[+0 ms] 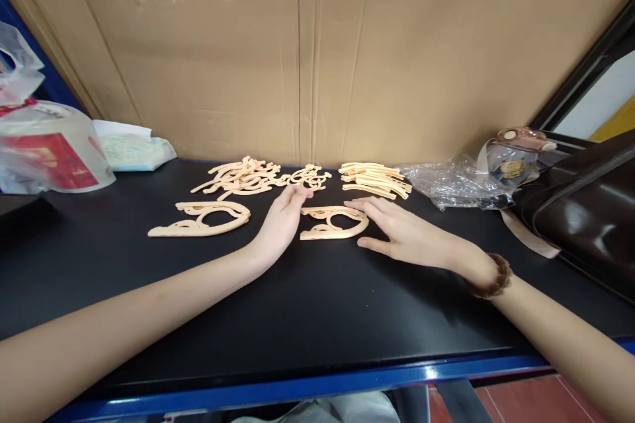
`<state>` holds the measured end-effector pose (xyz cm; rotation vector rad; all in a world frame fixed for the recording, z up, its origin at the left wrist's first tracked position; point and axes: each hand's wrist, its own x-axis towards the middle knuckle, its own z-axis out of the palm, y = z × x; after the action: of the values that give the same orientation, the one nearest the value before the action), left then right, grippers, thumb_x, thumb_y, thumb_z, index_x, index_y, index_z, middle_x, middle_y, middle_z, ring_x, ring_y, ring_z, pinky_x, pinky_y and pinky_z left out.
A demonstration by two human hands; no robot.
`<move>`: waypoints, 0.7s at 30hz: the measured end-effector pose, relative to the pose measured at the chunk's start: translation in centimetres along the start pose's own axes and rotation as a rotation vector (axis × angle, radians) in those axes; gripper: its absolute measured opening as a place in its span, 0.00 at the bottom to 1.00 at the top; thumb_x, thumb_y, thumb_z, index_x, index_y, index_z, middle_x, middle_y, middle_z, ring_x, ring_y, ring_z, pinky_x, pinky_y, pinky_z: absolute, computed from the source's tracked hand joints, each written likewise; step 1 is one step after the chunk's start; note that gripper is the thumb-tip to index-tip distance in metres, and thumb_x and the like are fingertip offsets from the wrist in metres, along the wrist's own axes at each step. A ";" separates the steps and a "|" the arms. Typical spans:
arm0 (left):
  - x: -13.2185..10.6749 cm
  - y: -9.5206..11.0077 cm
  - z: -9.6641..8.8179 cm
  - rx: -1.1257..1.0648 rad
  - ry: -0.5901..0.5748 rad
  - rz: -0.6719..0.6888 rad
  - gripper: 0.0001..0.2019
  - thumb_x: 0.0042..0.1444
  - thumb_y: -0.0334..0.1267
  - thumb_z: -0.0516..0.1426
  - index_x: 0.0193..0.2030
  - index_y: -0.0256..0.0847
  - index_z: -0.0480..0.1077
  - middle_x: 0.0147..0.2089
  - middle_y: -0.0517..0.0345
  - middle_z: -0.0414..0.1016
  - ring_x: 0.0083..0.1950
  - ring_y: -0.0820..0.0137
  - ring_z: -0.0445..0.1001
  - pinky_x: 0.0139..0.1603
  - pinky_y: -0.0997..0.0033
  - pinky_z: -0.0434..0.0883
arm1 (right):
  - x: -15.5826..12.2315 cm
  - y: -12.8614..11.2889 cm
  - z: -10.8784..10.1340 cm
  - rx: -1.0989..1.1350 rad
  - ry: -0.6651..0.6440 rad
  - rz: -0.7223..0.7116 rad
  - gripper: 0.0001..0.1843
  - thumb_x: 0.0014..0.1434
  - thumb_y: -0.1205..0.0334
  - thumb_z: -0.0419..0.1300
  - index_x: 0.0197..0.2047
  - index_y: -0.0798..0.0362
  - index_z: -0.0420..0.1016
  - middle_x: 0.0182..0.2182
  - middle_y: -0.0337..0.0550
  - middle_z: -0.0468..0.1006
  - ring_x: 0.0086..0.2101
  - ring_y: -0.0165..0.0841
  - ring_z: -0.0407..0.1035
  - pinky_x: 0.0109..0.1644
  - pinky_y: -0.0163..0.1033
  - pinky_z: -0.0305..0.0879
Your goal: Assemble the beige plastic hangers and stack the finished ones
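Note:
A pale peach plastic folding hanger point(333, 234), folded into a loop, lies flat on the black table between my hands. My left hand point(280, 221) stands on edge at its left ends, fingers stretched out and close together; a small peach piece shows at the fingertips. Around the hanger's curved right end is my right hand point(404, 230), thumb on the near side and fingers on the far side, touching it. A second folded hanger point(198, 230) lies to the left of my left hand.
Behind are a pile of hooked peach parts point(243, 178), smaller curved pieces point(310, 176) and a stack of curved arms point(374, 180). Clear plastic wrap point(454, 182), a bottle point(510, 162) and a dark bag point(590, 211) lie right; a wrapped roll point(59, 152) and tissue pack point(133, 149) left.

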<state>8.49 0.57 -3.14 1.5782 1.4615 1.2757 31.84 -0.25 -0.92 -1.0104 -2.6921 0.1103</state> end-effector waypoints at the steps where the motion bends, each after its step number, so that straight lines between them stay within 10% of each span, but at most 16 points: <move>1: -0.1 0.0 0.0 0.050 -0.021 0.009 0.14 0.61 0.46 0.47 0.39 0.43 0.69 0.49 0.55 0.73 0.56 0.61 0.66 0.60 0.56 0.61 | 0.0 0.0 0.0 0.019 -0.022 0.008 0.35 0.63 0.51 0.55 0.69 0.48 0.47 0.65 0.48 0.57 0.63 0.44 0.52 0.65 0.53 0.55; 8: -1.0 0.5 -0.3 0.682 -0.358 0.401 0.31 0.60 0.57 0.49 0.63 0.39 0.59 0.69 0.47 0.55 0.71 0.55 0.46 0.69 0.49 0.45 | 0.0 0.6 0.0 0.123 -0.027 0.054 0.45 0.60 0.44 0.56 0.71 0.47 0.37 0.69 0.48 0.46 0.67 0.43 0.44 0.68 0.53 0.48; 11: -0.9 0.3 -0.8 0.765 -0.487 0.414 0.38 0.56 0.62 0.51 0.66 0.36 0.56 0.68 0.43 0.58 0.68 0.51 0.54 0.66 0.49 0.53 | 0.1 0.7 0.2 0.158 -0.012 0.041 0.40 0.61 0.46 0.57 0.69 0.47 0.44 0.66 0.49 0.55 0.63 0.43 0.55 0.64 0.51 0.55; 21: -0.9 0.5 -0.6 0.682 -0.356 0.523 0.34 0.52 0.56 0.59 0.61 0.39 0.63 0.58 0.47 0.66 0.58 0.55 0.65 0.58 0.55 0.64 | 0.5 0.7 0.2 0.185 0.155 0.006 0.36 0.58 0.58 0.62 0.65 0.48 0.52 0.48 0.47 0.72 0.50 0.40 0.67 0.55 0.50 0.64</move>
<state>8.16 -0.48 -2.69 2.6130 1.3632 0.6881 31.86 0.61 -1.12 -0.9310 -2.4868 0.2662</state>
